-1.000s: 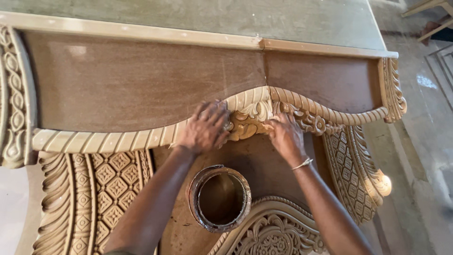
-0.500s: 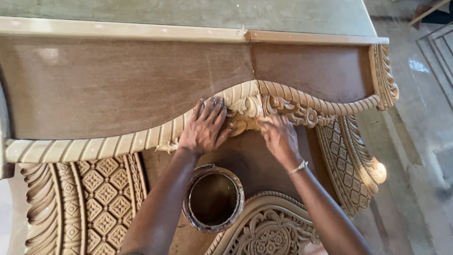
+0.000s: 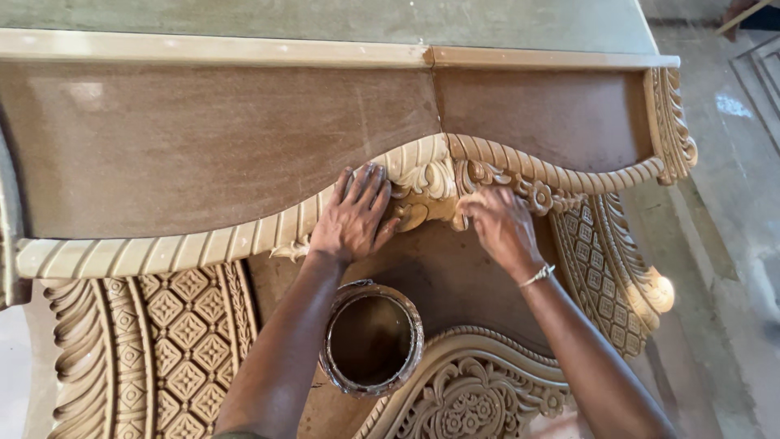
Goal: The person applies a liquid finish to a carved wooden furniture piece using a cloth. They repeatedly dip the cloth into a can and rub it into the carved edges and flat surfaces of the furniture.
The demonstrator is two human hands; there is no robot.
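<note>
On the carved moulding (image 3: 422, 175), left hand (image 3: 353, 218) unmoved, right hand (image 3: 500, 223) unmoved

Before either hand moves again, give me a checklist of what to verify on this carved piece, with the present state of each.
1. Left hand flat on the ribbed moulding: ok.
2. Right hand at the central carved ornament: ok.
3. Anything held in the right fingers: cannot tell.
4. Round can upright, between the forearms: ok.
5. Can free of both arms: cannot tell; the left forearm passes very close.
6. Bracelet clear of the carving: ok.
</note>
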